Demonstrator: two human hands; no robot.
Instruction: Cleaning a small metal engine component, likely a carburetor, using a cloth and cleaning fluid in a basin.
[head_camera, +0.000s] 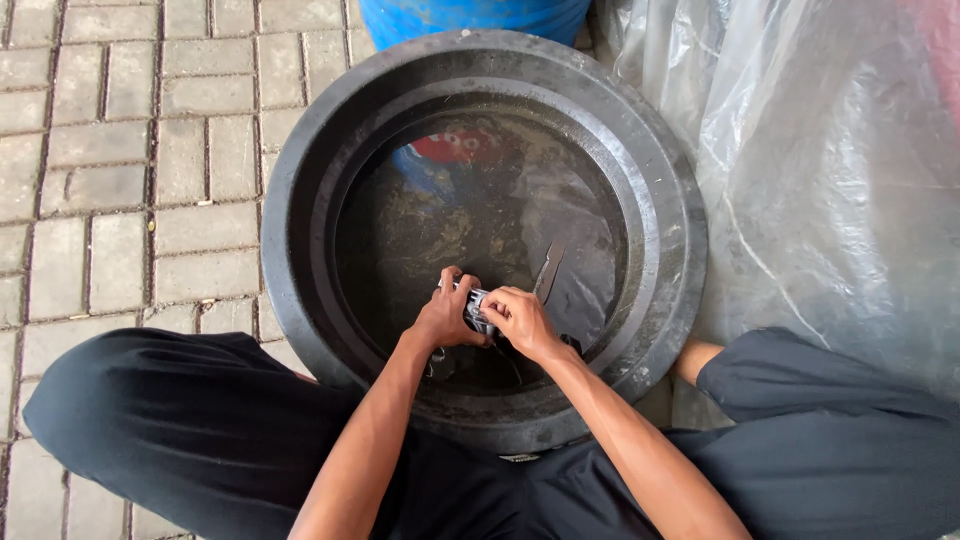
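Hands, left (447, 318) and right (520, 318), each grip pinching one small grey striped object (477, 308) over dark water-filled tub (300, 180)

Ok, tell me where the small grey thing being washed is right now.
The small grey object is low in the head view's centre, gripped between the left hand and right hand, over the water in the black tub.

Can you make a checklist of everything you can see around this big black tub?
Surface: brick paving.
Job's things: black tub holding dark water; small grey object gripped over it, kind unclear.
Clutter: thin blade-like piece in the tub.
Grippers: left hand and right hand both hold the object.
Cables: nothing seen.
Surroundings: blue barrel behind the tub; clear plastic sheet on the right.
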